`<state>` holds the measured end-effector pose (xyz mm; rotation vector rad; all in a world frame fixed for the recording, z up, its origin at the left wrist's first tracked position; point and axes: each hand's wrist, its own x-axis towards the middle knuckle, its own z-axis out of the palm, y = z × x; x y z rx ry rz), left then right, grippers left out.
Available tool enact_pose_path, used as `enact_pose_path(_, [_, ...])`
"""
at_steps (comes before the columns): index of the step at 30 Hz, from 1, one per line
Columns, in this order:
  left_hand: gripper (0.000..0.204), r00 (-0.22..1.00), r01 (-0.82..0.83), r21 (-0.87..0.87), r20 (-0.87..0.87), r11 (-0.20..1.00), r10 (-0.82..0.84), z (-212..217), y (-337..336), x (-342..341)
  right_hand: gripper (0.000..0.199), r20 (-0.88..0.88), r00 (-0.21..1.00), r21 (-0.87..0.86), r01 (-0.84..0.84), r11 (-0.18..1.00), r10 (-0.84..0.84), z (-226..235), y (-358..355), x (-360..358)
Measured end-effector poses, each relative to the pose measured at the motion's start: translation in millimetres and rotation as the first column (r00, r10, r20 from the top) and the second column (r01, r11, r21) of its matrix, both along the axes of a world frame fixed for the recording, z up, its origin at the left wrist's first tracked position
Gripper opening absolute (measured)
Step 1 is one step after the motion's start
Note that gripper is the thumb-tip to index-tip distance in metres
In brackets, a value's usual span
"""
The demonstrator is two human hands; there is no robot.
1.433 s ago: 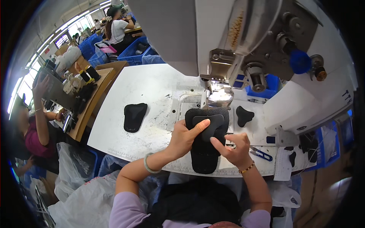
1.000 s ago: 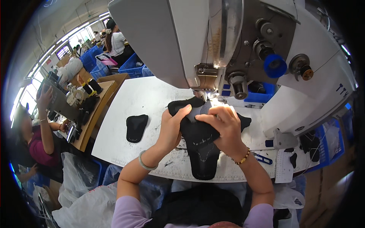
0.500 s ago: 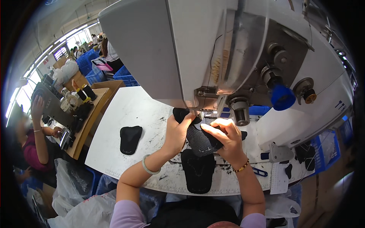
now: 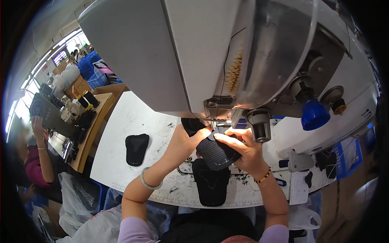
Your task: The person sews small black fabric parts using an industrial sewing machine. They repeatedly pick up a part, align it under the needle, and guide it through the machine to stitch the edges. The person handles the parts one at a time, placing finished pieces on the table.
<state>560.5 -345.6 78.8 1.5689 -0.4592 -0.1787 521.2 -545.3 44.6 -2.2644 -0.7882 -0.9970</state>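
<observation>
Head view shows the left hand (image 4: 181,145) and right hand (image 4: 248,152) both grasping a black mesh-faced piece (image 4: 218,153), directly below the white sewing machine (image 4: 178,69) on the far side of the desk (image 4: 107,162). Fingertips press close to the lit stitching spot (the needle itself is too small to make out), so a slip or mistimed start could catch a finger. Uneven pull might skew the piece, and the flat black pad (image 4: 210,186) just nearer could get dragged along.
</observation>
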Motion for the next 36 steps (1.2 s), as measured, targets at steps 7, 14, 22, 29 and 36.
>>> enact_pose_path(7, [0.012, 0.997, 0.056, -0.193, -0.044, 0.98, -0.066, -11.5, 2.0, 12.2, 0.048, 0.068, 0.997, -0.003, 0.021, 1.0, -0.021, -6.2, 6.6, -2.2])
enact_pose_path(14, [0.018, 0.975, 0.07, -0.402, -0.165, 0.913, -0.147, -13.2, -0.2, 22.0, 0.052, 0.149, 0.983, -0.021, 0.113, 0.993, -0.108, -1.3, 15.8, -4.5])
enact_pose_path(22, [0.012, 0.983, -0.025, -0.384, -0.177, 0.923, -0.047, -13.7, -9.0, 14.1, 0.043, 0.312, 0.935, -0.024, 0.184, 0.983, -0.167, -18.2, 4.1, -3.0])
enact_pose_path(29, [0.011, 0.981, -0.051, -0.42, -0.191, 0.906, -0.033, -14.8, -10.6, 12.7, 0.039, 0.317, 0.937, -0.064, 0.174, 0.983, -0.145, -13.0, -2.8, -1.4])
enact_pose_path(36, [0.013, 0.968, -0.042, -0.403, -0.242, 0.914, -0.062, -11.0, -9.2, 11.0, 0.038, 0.291, 0.941, -0.096, 0.211, 0.973, -0.175, -5.9, -4.9, -2.8])
